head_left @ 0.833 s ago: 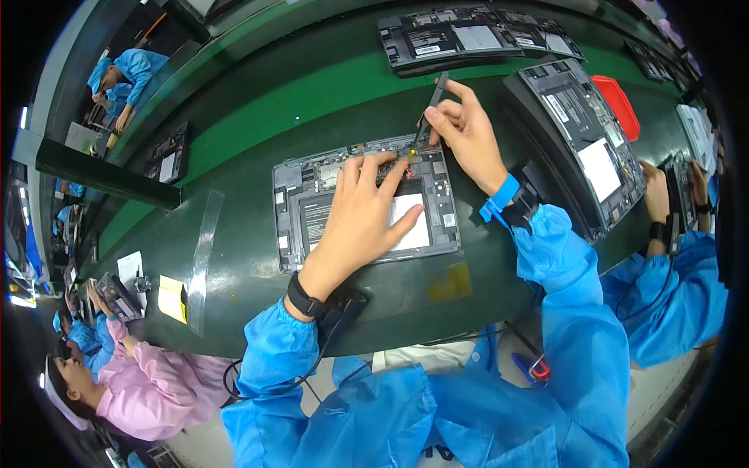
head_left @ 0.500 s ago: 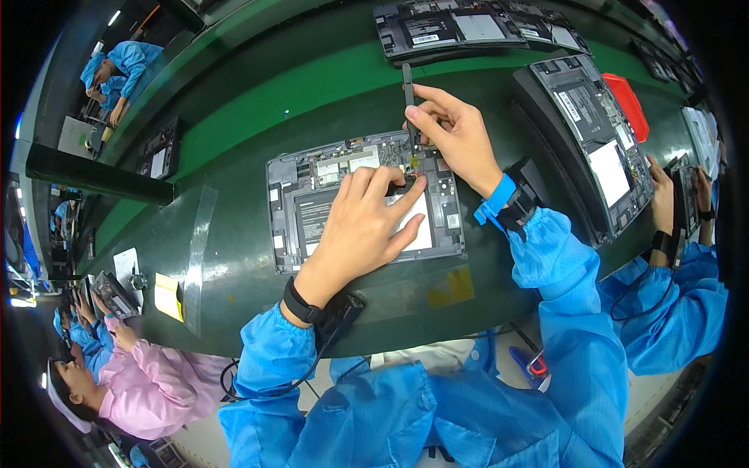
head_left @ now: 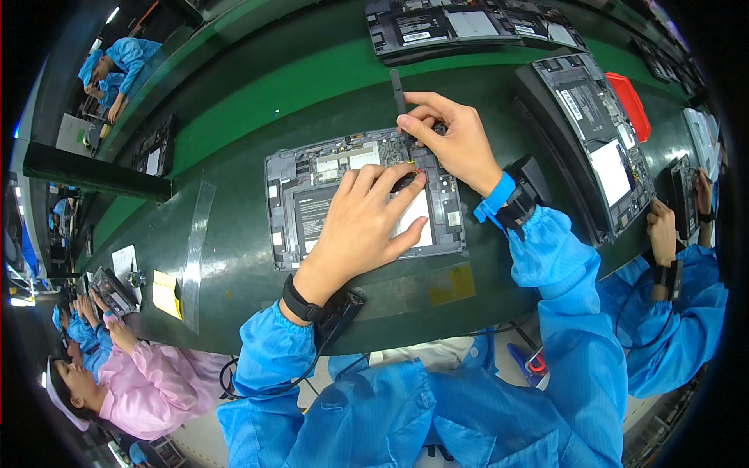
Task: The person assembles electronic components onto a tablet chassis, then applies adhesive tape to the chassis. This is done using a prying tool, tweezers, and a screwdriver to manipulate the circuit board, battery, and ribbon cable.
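An opened tablet-like device (head_left: 449, 246) with exposed circuit boards lies flat on the bench before me. My left hand (head_left: 365, 207) rests over its middle, thumb spread apart, index and middle fingertips touching down by small yellow and red wires (head_left: 413, 165). Something black shows under those fingers, too covered to name. Above the device's upper edge, my right hand (head_left: 456, 144) grips a slim black stick-shaped tool (head_left: 398, 92) between thumb and fingers. The tool stands nearly upright, its lower end down at the board near the wires; its exact tip is hard to see.
Another opened device (head_left: 585, 109) leans on a dark support at right, beside a red tray (head_left: 628, 105). More opened devices (head_left: 445, 27) lie at the far edge. Yellow paper (head_left: 166, 295) and clear tape (head_left: 201, 249) are at left. Co-workers sit on both sides.
The black tool has shifted slightly left and leans a little more, with my right fingers curled closer round it. My left hand stays nearly in place.
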